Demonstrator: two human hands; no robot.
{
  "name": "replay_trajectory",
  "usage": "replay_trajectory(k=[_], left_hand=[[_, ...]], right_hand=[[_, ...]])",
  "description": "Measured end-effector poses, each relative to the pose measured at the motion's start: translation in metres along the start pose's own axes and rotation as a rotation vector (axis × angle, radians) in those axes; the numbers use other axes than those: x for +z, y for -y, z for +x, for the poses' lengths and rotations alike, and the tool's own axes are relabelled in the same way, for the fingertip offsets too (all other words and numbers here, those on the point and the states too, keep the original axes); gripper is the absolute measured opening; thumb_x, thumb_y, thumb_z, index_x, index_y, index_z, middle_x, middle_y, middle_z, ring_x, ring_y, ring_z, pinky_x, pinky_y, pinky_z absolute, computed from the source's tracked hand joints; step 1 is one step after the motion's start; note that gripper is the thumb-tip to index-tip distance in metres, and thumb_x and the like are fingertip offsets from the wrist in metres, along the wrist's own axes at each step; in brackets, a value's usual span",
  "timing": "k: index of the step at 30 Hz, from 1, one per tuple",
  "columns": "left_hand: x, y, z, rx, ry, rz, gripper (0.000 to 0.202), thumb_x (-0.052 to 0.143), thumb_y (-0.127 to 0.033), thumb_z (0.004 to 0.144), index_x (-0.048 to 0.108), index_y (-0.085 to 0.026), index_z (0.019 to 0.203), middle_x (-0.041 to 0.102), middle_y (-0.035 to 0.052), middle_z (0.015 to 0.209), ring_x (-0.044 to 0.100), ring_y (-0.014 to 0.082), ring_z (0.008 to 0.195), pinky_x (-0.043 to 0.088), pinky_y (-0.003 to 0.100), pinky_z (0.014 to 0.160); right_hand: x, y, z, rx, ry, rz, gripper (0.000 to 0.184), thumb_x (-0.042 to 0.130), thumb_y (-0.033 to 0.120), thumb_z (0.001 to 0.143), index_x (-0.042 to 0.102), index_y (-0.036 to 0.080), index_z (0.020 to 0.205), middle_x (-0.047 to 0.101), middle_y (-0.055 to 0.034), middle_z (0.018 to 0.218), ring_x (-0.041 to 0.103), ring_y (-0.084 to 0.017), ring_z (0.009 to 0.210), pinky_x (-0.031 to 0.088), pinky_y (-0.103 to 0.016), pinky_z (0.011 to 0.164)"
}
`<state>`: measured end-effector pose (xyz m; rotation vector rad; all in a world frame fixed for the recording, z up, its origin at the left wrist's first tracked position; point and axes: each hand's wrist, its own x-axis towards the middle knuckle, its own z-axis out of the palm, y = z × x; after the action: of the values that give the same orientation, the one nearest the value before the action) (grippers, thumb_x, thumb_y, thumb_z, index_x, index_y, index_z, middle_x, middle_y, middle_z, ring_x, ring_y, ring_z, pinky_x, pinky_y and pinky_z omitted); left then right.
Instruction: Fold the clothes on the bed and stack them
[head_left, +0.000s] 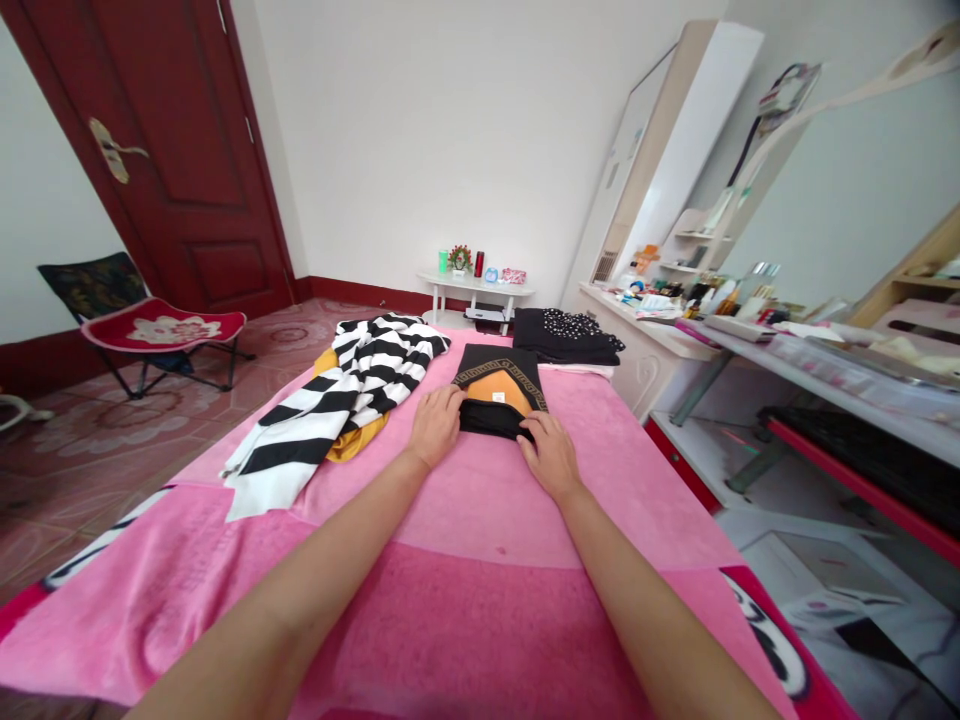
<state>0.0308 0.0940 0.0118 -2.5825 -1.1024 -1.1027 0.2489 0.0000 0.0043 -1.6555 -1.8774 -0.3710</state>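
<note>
A folded black garment [499,360] with an orange panel and a gold key-pattern border lies on the pink bedspread [487,490]. A small white tag shows on the orange part. Its near edge is turned up into a black band. My left hand [437,425] grips the left end of that band, fingers closed on the cloth. At the right end, my right hand [551,452] is also closed on the band, thumb toward me and fingers over it. The fingertips of both hands are partly hidden by the cloth.
To the left lies a loose black-and-white striped garment [352,400] over a yellow cloth [360,438]. Folded black clothes [566,338], some white-dotted, sit at the bed's far right. A cluttered dressing table [817,365] stands right, a red folding chair [165,325] left, a low white shelf [476,284] beyond.
</note>
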Motion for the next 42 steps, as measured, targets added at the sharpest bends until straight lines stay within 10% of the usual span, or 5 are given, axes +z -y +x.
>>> replay_trajectory(k=[7, 42], left_hand=[[0.011, 0.011, 0.001, -0.108, 0.055, 0.049, 0.043, 0.045, -0.007, 0.08, 0.048, -0.017, 0.122, 0.055, 0.0106, 0.117, 0.05, 0.0255, 0.106, 0.039, 0.038, 0.09], [0.03, 0.022, 0.003, -0.126, 0.178, -0.182, 0.041, 0.053, -0.01, 0.069, 0.05, -0.018, 0.109, 0.052, 0.0085, 0.109, 0.051, 0.0233, 0.104, 0.043, 0.038, 0.091]], right_hand=[[0.011, -0.015, -0.002, 0.209, -0.097, -0.067, 0.048, 0.052, 0.021, 0.079, 0.045, 0.015, 0.126, 0.046, -0.0133, 0.128, 0.043, -0.027, 0.116, 0.038, -0.042, 0.097], [0.02, -0.021, -0.003, 0.309, -0.027, 0.097, 0.039, 0.05, 0.014, 0.073, 0.055, 0.02, 0.111, 0.055, -0.01, 0.11, 0.052, -0.024, 0.1, 0.041, -0.037, 0.09]])
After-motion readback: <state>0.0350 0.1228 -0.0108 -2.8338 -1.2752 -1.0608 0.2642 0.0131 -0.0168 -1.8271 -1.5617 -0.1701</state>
